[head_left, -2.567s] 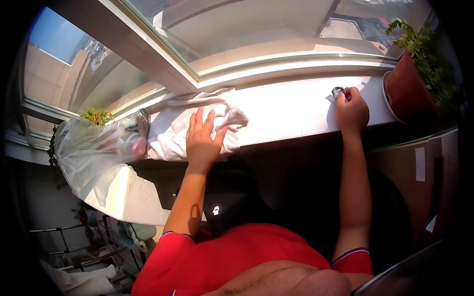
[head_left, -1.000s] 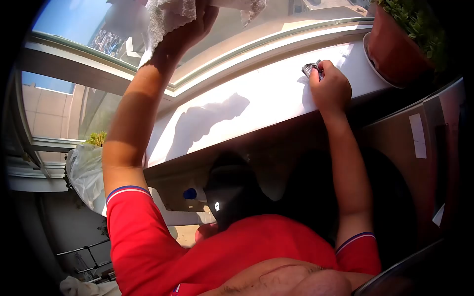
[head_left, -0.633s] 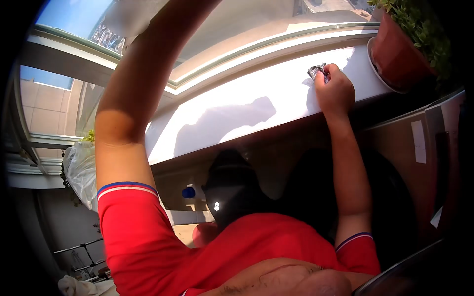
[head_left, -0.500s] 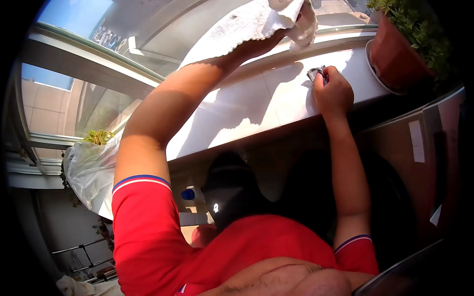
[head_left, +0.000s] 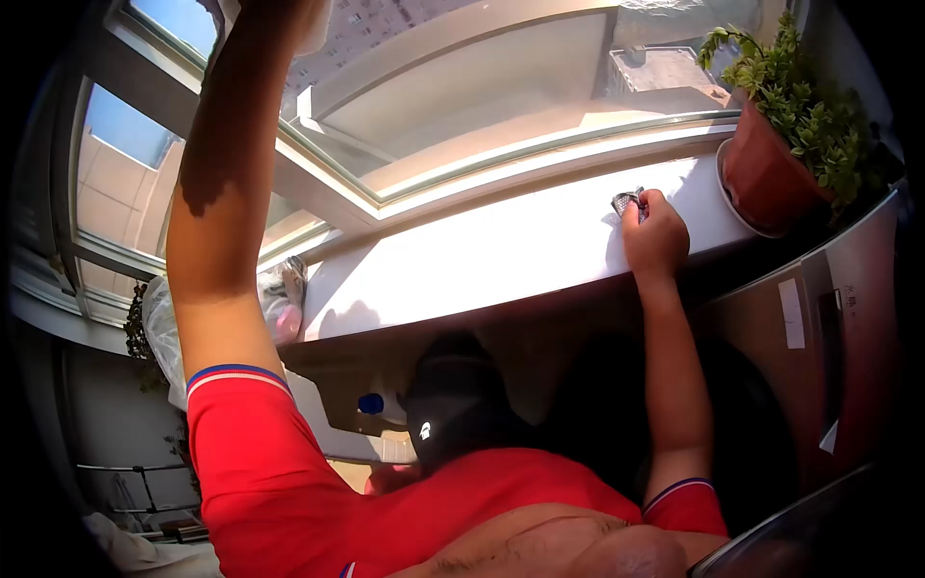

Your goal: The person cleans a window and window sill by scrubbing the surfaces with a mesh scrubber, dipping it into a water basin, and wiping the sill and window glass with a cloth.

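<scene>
My left arm reaches up across the window, and its hand lies beyond the top edge of the view. Beside the wrist, a small part of a pale cloth (head_left: pixel 316 29) shows against the glass. Over the white windowsill (head_left: pixel 462 241), my right hand (head_left: pixel 657 236) is closed on a small, crumpled, grey patterned piece (head_left: pixel 626 202), pinched between thumb and fingers near the sill's right part. What the piece is made of cannot be made out.
A reddish-brown pot (head_left: pixel 771 173) with a leafy plant (head_left: pixel 800 116) stands on a saucer at the sill's right end. A clear plastic bag (head_left: pixel 162 328) with things in it is at the left. Below the sill is a blue cap (head_left: pixel 370 404). A metal rack stands lower left.
My left hand, earlier flat on the cloth on the sill, has lifted it and swept it across the window, then up out of view. My right hand keeps its pinch; the view has shifted.
</scene>
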{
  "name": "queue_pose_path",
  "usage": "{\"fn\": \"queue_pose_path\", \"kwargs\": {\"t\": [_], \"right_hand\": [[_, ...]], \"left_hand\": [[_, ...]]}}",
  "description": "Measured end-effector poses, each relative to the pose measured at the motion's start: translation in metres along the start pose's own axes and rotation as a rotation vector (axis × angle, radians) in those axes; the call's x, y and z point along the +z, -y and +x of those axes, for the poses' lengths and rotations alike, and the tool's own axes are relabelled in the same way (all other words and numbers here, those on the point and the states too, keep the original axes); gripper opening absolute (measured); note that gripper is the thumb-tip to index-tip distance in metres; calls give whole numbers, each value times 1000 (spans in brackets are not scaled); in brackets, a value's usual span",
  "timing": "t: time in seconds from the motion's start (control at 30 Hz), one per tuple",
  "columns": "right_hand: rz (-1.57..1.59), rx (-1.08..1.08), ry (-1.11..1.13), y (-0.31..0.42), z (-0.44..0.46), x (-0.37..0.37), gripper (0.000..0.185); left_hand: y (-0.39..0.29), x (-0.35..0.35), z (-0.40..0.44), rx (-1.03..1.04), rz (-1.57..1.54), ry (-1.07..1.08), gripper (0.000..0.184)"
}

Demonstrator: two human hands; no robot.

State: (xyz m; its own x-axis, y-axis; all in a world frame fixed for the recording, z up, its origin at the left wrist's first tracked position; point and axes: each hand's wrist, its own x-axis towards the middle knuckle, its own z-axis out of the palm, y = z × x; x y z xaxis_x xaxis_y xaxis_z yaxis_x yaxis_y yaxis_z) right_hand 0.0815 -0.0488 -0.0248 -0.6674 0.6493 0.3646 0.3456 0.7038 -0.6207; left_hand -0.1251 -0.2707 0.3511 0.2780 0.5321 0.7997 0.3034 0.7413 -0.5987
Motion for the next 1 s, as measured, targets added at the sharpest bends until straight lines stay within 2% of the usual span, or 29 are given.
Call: {"fn": "queue_pose_path", "kwargs": {"t": [0.07,0.2,0.23,0.3,0.33,0.43,0.57,0.63,0.67,0.73,0.77,0.8,0.93,0.97,1.0], "right_hand": [[29,14,14,0,-2,-2,20],[0,-29,17,3,-3,-4,16],[-2,-52,9,2,-3,-2,15],[8,-47,4,2,-3,-3,14],[-3,-49,-4,2,0,-3,14],[-14,-62,-5,0,-3,-1,14],[38,-89,-70,2,-1,-2,13],[32,-94,-61,2,-6,-2,12],[17,-87,-62,1,-5,-2,12],[12,-104,-66,2,-3,-7,13],[-14,-89,-88,-1,-4,-8,13],[-25,-86,-99,-5,-4,-4,13],[-4,-42,-36,-2,-3,3,15],[-28,-30,-28,-1,-3,2,15],[-30,-31,-26,-1,-2,1,15]], "left_hand": [[36,6,-35,-59,121,-171,57],[77,-6,-89,-236,118,15,64],[76,-2,-86,-228,154,-30,62],[59,4,-56,-512,231,352,59],[44,12,-40,-518,245,329,54],[-40,39,14,-250,-6,77,50],[-187,50,36,-26,-432,61,66],[-253,65,3,85,-600,-275,37],[-276,63,-21,101,-746,179,38],[-285,37,-20,-31,-1136,589,40],[-271,24,-8,-191,-1381,539,40],[-260,30,-13,-205,-1354,471,44],[-183,103,-30,-220,-1170,229,66],[-172,109,-30,-210,-1143,153,72],[-112,80,-10,-154,-911,45,78]]}}
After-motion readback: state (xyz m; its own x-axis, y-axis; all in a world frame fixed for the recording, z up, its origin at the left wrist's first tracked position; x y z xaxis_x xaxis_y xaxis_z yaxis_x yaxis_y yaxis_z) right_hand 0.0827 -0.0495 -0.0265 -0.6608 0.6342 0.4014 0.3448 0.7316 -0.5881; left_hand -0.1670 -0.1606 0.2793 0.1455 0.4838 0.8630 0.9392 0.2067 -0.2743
